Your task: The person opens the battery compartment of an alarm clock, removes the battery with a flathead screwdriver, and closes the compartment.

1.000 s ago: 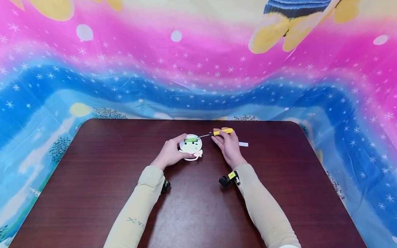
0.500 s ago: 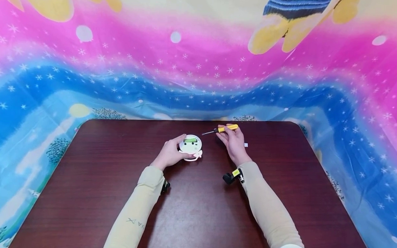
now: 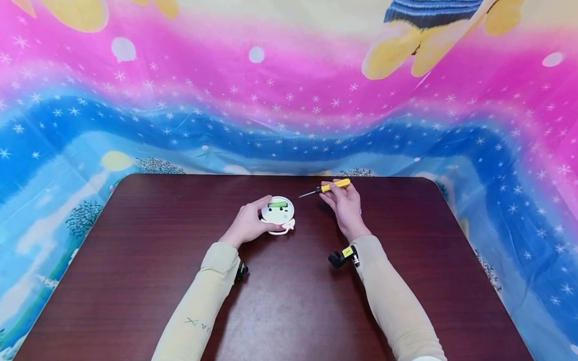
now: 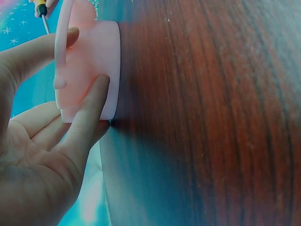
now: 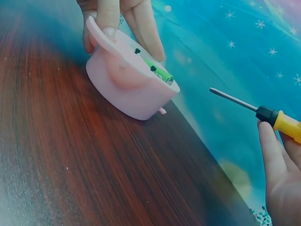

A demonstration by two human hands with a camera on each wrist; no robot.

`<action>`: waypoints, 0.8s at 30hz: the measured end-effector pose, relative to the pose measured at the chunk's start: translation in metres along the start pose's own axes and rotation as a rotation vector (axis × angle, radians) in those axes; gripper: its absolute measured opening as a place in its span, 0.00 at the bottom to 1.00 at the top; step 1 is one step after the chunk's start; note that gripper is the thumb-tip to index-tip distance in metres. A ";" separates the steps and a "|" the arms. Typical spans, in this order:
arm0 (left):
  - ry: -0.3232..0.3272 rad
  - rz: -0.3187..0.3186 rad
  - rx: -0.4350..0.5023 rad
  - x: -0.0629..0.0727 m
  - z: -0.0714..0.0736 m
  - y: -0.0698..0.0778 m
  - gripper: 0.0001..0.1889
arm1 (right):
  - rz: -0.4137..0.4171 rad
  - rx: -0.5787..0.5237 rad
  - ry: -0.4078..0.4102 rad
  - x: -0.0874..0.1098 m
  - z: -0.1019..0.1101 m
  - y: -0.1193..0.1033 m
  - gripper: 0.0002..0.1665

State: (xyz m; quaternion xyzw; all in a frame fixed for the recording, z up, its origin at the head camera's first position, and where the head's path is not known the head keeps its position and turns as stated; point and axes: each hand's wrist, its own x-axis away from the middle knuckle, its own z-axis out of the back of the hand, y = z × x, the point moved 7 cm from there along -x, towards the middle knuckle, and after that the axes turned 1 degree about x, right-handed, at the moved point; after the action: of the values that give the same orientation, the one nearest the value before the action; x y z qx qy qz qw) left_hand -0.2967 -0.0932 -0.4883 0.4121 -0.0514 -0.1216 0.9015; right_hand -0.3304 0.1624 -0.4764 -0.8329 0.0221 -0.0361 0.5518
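Observation:
A small round pale alarm clock (image 3: 279,216) lies on the table with its back facing up. A green battery (image 3: 277,204) sits in the slot on that back, and black knobs (image 5: 137,51) stick up beside it. My left hand (image 3: 246,222) grips the clock from the left side, thumb near the handle and fingers around the rim, as the left wrist view shows of the pale body (image 4: 89,66). To the right, my right hand (image 3: 348,212) holds a screwdriver (image 3: 335,185) by its yellow handle. Its metal tip points toward the clock without touching it.
The dark wooden table (image 3: 275,302) has its far edge just beyond the hands. A patterned cloth (image 3: 291,111) hangs behind and around it. A white strip (image 3: 361,211) is almost wholly hidden by my right hand. Cameras are worn on both wrists.
My right hand has drawn the screwdriver away from the clock, back to the right, uncovering a gap and covering the white strip. The left hand and clock have stayed put.

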 end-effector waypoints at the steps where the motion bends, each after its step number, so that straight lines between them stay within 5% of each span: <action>1: 0.000 0.000 0.001 0.000 0.000 0.000 0.50 | 0.007 0.008 0.004 0.000 0.001 -0.001 0.17; 8: -0.001 -0.004 0.007 0.001 0.000 0.001 0.50 | 0.064 0.062 0.013 -0.002 0.004 -0.008 0.24; 17: -0.001 -0.005 -0.004 0.001 0.001 0.003 0.50 | 0.116 0.155 0.025 -0.005 0.009 -0.020 0.11; 24: 0.002 -0.004 0.004 0.000 0.001 0.002 0.50 | 0.126 0.262 0.062 -0.006 0.012 -0.025 0.14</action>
State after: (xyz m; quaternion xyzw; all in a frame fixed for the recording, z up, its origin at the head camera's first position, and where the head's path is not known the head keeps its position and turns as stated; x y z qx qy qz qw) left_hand -0.2965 -0.0922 -0.4862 0.4140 -0.0500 -0.1229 0.9006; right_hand -0.3357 0.1841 -0.4582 -0.7491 0.0865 -0.0293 0.6561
